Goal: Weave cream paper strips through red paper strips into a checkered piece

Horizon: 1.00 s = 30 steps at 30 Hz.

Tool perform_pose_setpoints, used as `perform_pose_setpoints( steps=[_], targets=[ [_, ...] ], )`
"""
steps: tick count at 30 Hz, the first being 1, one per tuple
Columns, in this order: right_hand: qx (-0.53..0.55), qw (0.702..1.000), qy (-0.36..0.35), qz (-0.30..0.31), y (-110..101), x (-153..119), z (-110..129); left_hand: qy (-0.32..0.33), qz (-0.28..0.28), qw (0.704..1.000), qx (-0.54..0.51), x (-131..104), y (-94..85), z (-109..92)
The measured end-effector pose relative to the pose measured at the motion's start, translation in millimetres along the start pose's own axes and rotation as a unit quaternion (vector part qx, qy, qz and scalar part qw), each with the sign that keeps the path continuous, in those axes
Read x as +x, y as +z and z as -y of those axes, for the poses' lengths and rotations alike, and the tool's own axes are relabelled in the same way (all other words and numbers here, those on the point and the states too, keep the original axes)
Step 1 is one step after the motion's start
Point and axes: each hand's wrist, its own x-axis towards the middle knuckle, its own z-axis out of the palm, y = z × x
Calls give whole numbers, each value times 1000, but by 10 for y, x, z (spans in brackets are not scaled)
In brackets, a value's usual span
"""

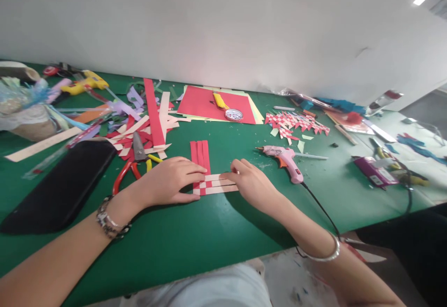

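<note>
Red and pale pink paper strips are woven into a small checkered corner on the green table, with red ends pointing away from me and pale ends to the right. My left hand lies at the left side of the weave, fingertips on its upper edge and thumb at its lower corner, steadying it. A pale strip is pinched between the thumb and fingers of my right hand, near the strips' right ends. Parts of the weave are hidden under my fingers.
Red-handled scissors and a black case lie left, near loose paper strips. A pink glue gun with a cord is right. Behind are red sheets, a yellow cutter and zigzag woven pieces.
</note>
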Motion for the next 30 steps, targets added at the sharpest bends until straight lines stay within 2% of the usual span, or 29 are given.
perform_pose_setpoints(
  steps=[5, 10, 15, 18, 21, 23, 26, 30],
  targets=[
    [-11, 1000, 5, -14, 2, -52, -88, -9, 10, 1000, -16, -4, -13, -1],
    [1, 996, 51, -79, -62, -87, -57, -25, -2, 999, -46, -18, -11, -3],
    [17, 997, -42, -69, -36, -17, 42, -27, -20, 997, -64, -33, 1, -6],
    [82, 992, -53, -83, -37, 21, 14, -28, -11, 997, -70, -50, 19, 2],
    [201, 968, -39, -147, -109, 5, -78, -61, -5, 995, -75, -67, 35, 14],
    [243, 951, -20, -189, -166, -31, -140, -93, -5, 993, -76, -68, 34, 15],
    [250, 944, -4, -216, -226, -96, -197, -122, 5, 989, -81, -53, 16, 14],
    [240, 946, -18, -217, -286, -160, -230, -130, 14, 988, -86, -38, 2, 41]
  ],
)
